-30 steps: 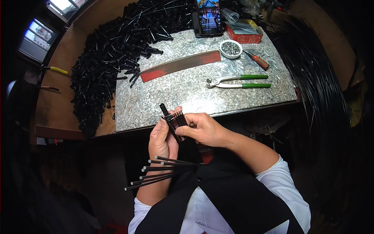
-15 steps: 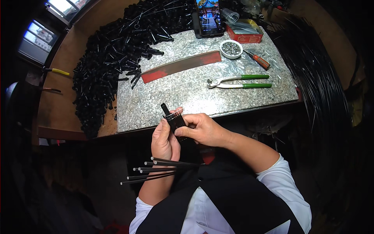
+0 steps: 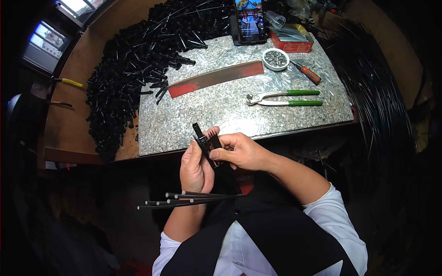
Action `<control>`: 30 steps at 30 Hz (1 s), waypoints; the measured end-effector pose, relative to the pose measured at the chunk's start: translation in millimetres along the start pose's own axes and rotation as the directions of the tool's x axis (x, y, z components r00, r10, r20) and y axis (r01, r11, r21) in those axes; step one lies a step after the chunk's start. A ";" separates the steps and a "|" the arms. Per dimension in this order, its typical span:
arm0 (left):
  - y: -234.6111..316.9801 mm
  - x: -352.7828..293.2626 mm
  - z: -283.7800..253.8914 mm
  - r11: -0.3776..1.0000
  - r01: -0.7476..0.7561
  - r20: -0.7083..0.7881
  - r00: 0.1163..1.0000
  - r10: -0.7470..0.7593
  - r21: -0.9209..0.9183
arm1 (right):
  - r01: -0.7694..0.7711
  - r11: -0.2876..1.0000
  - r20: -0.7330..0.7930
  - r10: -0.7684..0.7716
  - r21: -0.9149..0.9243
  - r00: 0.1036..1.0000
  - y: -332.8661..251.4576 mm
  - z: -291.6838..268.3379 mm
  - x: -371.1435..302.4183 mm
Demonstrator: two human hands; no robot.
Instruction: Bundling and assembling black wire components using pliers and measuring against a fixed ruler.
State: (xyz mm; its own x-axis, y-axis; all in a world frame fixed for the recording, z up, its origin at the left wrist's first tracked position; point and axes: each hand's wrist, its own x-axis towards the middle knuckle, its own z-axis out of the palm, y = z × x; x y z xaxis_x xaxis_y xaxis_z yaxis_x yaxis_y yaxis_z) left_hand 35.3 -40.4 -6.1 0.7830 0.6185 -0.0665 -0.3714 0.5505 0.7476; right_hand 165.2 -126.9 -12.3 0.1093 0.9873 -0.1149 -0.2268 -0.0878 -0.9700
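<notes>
Both of my hands work on a black cylindrical piece (image 3: pixel 198 130) with a narrow stem, just off the table's front edge. My left hand (image 3: pixel 195 168) is closed around it, thumb against its side. My right hand (image 3: pixel 246 152) pinches the same piece from the right, its thumb pressed on a row of thin dark strips or wires (image 3: pixel 214 142). Where these join the piece is too small to make out. Several thin dark rods with pale round ends (image 3: pixel 198 198) reach leftward over my left forearm; their other ends are lost against my black vest.
On the speckled tabletop (image 3: pixel 221 110) are a red-and-brown strip (image 3: pixel 216 79), green-handled pincers (image 3: pixel 285 98), an orange-handled screwdriver (image 3: pixel 307 73), a white bowl of small metal parts (image 3: pixel 276 59), a red box (image 3: pixel 294 45) and a phone (image 3: pixel 250 20). Black parts (image 3: pixel 133 69) heap left; dark rods (image 3: pixel 373 83) lie right.
My right thumb and fingers have shifted slightly right and down along the black piece. The pale-ended rods have swung, their tips now sitting closer together. My left hand keeps its hold.
</notes>
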 end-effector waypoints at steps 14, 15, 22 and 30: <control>1.2 -0.2 -8.2 0.997 0.047 0.067 0.997 -0.044 -0.059 | 0.142 0.885 -0.083 -0.199 -0.443 0.977 -25.1 19.5 -16.0; 2.9 1.2 -8.2 0.997 0.039 0.068 0.997 -0.034 -0.067 | 0.142 0.881 -0.077 -0.197 -0.452 0.977 -26.5 18.6 -16.0; 7.3 4.1 -9.7 0.968 0.180 0.197 0.970 -0.145 -0.175 | 0.010 0.891 -0.057 -0.040 -0.454 0.998 -15.9 17.2 -18.5; 4.6 4.9 -12.4 0.925 0.215 0.399 0.914 -0.076 -0.314 | 0.067 0.873 -0.083 -0.122 -0.483 0.989 -4.2 14.5 -19.6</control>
State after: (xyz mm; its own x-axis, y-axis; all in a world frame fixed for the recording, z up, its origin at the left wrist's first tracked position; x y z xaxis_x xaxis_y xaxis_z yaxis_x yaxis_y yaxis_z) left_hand 31.3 -27.9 -11.2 0.9429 0.2993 0.1459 -0.3323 0.8181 0.4693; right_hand 150.0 -144.0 -2.9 0.2159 0.9763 -0.0133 0.2769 -0.0742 -0.9580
